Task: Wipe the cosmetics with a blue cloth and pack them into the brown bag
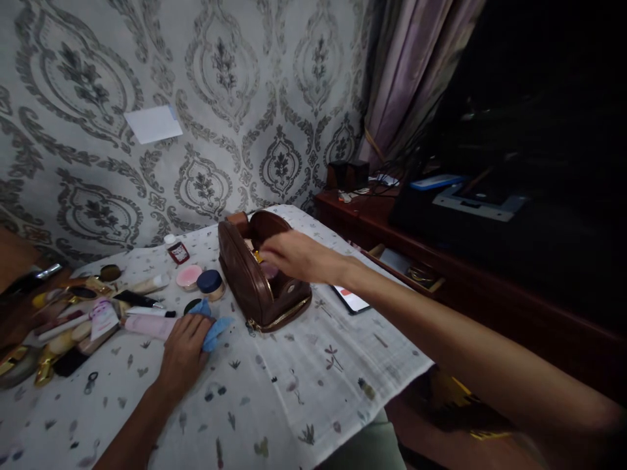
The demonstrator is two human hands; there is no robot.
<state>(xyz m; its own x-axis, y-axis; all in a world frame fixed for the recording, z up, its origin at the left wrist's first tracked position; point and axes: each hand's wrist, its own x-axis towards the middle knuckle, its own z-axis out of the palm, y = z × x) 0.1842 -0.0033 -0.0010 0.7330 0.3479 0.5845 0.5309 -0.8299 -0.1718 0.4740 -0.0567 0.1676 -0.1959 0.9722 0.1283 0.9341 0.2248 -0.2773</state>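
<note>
A brown leather makeup bag (245, 281) stands unzipped on the patterned white cloth, its top gaping. My right hand (289, 256) reaches into its opening with the fingers curled down. The fingertips are hidden, so I cannot make out what they hold; small items, one of them yellow (258, 256), show beside them. My left hand (185, 343) rests on the table, closed on a crumpled blue cloth (216, 334). Just beyond it stand a jar with a dark blue lid (210, 283) and a round pink container (189, 277). A pale pink tube (149, 326) lies left of that hand.
Many cosmetics, among them a black tube (134, 299), are heaped at the left. A small bottle with red contents (177, 250) stands near the wall. Right of the bag lies a phone (351, 300). Farther right is a dark red desk (470, 287) with an open drawer (406, 267).
</note>
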